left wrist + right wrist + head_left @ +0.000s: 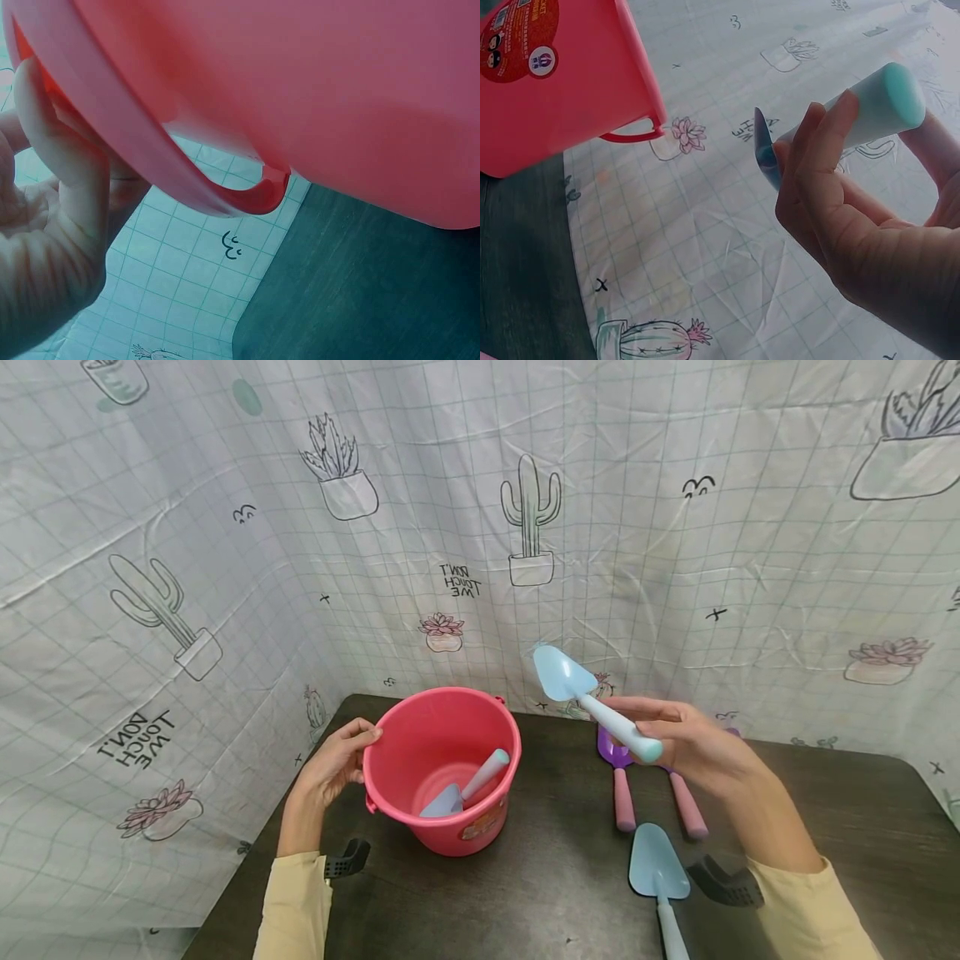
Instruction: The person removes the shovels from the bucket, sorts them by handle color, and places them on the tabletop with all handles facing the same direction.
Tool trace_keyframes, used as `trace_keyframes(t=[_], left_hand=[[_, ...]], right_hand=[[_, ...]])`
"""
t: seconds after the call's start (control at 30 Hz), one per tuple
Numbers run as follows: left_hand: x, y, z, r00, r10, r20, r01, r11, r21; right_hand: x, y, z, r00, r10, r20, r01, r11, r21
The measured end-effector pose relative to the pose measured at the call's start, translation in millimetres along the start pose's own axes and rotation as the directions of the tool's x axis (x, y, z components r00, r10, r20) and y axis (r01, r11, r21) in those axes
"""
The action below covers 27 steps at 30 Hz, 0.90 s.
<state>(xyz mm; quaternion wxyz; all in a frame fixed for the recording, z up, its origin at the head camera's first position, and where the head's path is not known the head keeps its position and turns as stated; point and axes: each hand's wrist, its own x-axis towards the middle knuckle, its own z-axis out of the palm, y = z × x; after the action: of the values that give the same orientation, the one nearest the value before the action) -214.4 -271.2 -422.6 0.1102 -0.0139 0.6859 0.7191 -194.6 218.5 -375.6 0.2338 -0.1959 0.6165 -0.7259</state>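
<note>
A pink bucket (pixel 442 710) leans slightly on the dark table, and my left hand (pixel 336 760) grips its left rim, thumb over the edge. Inside the bucket lies a hand trowel (pixel 486 775) with a grey-blue blade and a pale, green-tipped handle. To the right of the bucket, above the table, my right hand (pixel 693 739) holds a light blue trowel (pixel 566 675) by its handle, blade pointing up and left. In the right wrist view, the fingers curl round that handle (pixel 870 109), and its blade is seen edge-on.
Another light blue trowel (pixel 658 868) lies at the table's front, near the right forearm. Behind it are a purple garden tool with a pink handle (pixel 624 802) and a second pink-handled tool (pixel 687 806), partly hidden by the right hand. A patterned curtain (pixel 637 527) hangs behind the table (pixel 540 885).
</note>
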Motion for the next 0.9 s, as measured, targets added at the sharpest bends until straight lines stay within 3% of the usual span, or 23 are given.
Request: trace_keyframes(t=[0.27, 0.53, 0.9], left_hand=[[-1.2, -0.5, -0.6, 1.000, 0.000, -0.002, 0.000, 1.000, 0.009], [-0.9, -0.5, 0.0, 1.000, 0.001, 0.001, -0.001, 1.000, 0.003], [-1.1, -1.0, 0.5, 1.000, 0.004, -0.009, -0.004, 1.000, 0.013]], right_hand=[[-11, 4, -6.0, 0.999, -0.015, 0.042, 0.014, 1.000, 0.027], [-23, 7, -15.0, 0.996, -0.019, 0.082, 0.021, 0.999, -0.030], [-39, 9, -19.3, 1.000, 0.005, -0.014, -0.006, 0.995, -0.096]])
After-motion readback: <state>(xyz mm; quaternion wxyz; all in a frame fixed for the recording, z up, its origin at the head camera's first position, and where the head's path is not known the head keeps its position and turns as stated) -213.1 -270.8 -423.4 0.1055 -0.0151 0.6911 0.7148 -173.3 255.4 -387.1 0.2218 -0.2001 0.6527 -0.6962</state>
